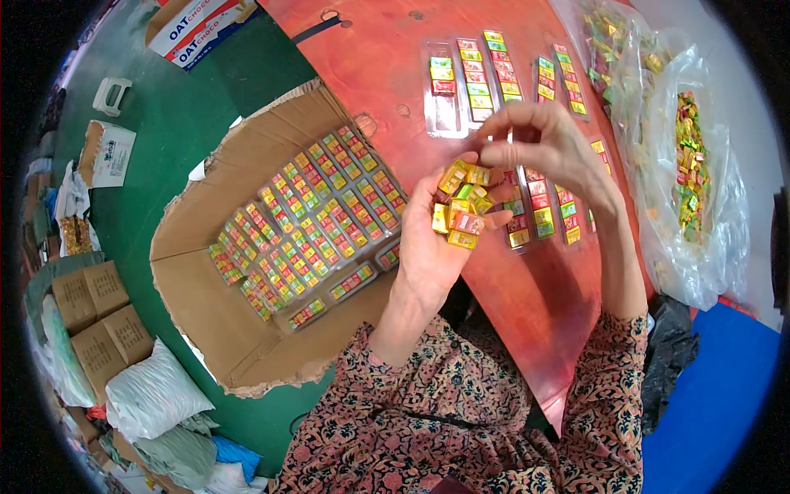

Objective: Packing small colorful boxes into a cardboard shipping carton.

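Note:
My left hand (421, 251) is turned palm up above the red table, its fingers cupped round several small wrapped candies (467, 221) in yellow, red and green. Just beyond it, my right hand (555, 152) hangs over the table with thumb and fingertips pinched together. Whether anything sits in that pinch is hidden. A clear plastic tray (445, 119) past both hands has candies in its far part and a bare near part. Beside it stand trays filled with candies in a row (475, 78). More filled trays (541, 210) lie partly behind my hands.
Left of the red table (370, 49), an open cardboard box (189, 239) holds many filled trays. Clear plastic bags of loose candies (690, 165) lie along the table's right side. Cartons (111, 346) and a stuffed white sack (156, 391) stand on the green floor at left.

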A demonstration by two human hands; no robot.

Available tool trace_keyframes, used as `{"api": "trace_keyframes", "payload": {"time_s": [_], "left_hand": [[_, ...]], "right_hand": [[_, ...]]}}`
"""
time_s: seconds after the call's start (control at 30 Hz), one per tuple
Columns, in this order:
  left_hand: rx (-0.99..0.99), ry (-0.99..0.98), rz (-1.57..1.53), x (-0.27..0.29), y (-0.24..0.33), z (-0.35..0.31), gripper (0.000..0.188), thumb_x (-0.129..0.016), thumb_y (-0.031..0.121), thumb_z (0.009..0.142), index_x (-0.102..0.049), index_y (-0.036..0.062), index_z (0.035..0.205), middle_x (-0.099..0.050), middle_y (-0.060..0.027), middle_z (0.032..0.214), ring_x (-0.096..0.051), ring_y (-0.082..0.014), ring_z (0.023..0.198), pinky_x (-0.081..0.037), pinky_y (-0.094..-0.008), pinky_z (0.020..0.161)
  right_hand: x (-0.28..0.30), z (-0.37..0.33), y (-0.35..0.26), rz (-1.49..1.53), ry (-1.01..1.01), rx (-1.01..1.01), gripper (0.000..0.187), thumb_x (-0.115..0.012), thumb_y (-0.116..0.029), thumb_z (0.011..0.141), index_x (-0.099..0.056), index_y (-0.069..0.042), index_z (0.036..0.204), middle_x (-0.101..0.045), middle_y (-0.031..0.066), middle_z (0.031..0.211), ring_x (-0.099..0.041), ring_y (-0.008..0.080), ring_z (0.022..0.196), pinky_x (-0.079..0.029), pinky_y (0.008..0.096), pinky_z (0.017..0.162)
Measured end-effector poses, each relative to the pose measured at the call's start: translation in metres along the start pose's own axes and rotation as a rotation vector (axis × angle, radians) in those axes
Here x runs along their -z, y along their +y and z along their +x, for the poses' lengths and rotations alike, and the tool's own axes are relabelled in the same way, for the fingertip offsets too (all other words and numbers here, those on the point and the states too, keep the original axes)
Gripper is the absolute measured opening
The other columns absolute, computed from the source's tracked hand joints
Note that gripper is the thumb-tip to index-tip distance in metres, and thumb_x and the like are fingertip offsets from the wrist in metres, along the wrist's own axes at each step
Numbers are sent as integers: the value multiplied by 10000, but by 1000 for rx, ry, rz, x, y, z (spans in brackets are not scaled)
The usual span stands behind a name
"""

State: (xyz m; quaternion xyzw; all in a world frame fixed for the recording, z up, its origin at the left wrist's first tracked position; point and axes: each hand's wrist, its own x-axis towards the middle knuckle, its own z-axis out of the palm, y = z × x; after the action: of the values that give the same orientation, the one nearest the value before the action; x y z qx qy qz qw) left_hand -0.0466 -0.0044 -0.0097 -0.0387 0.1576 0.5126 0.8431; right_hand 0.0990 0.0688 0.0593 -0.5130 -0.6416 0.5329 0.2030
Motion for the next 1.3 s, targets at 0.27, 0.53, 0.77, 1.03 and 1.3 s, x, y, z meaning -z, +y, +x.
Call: {"api": "trace_keyframes", "payload": {"time_s": [0.27, 0.53, 0.77, 1.03, 1.3], "left_hand": [[-9, -10, -107, -2, -4, 0, 355, -320, 247, 902, -495, 27, 1119, -569, -108, 1061, -576, -223, 936, -509, -439, 740], [-2, 18, -7, -4, -2, -2, 378, -329, 248, 899, -459, 17, 1168, -549, -199, 1099, -567, -315, 965, -492, -441, 766], [12, -32, -61, 3, -3, 0, 395, -331, 254, 895, -459, 11, 1179, -509, -247, 1135, -514, -382, 1031, -479, -478, 804], [34, -60, -137, 8, -2, 0, 392, -329, 248, 898, -458, 7, 1178, -532, -241, 1100, -508, -394, 1041, -482, -489, 803], [17, -60, -108, 8, -2, -1, 389, -328, 249, 903, -455, 8, 1181, -538, -237, 1091, -504, -396, 1048, -484, -493, 802]], "right_hand": [[-23, -23, -1, -489, 183, 353, 181, -659, -23, 690, -624, -6, 867, -559, 54, 725, -559, 130, 670, -455, 295, 574], [-5, 0, 7, 34, 270, 180, 179, -631, -106, 785, -595, 12, 915, -604, 27, 805, -568, 84, 751, -459, 220, 654], [-12, 31, 11, 55, 347, 106, 186, -649, -154, 772, -630, -2, 877, -623, 18, 760, -567, 91, 702, -448, 234, 597], [-27, 54, 30, -589, 510, 509, 113, -636, -101, 727, -611, -21, 802, -609, 98, 756, -589, 225, 641, -465, 311, 575], [-28, 53, 29, -676, 443, 520, 96, -627, -100, 722, -589, -18, 756, -556, 104, 721, -558, 286, 645, -432, 364, 565]]}}
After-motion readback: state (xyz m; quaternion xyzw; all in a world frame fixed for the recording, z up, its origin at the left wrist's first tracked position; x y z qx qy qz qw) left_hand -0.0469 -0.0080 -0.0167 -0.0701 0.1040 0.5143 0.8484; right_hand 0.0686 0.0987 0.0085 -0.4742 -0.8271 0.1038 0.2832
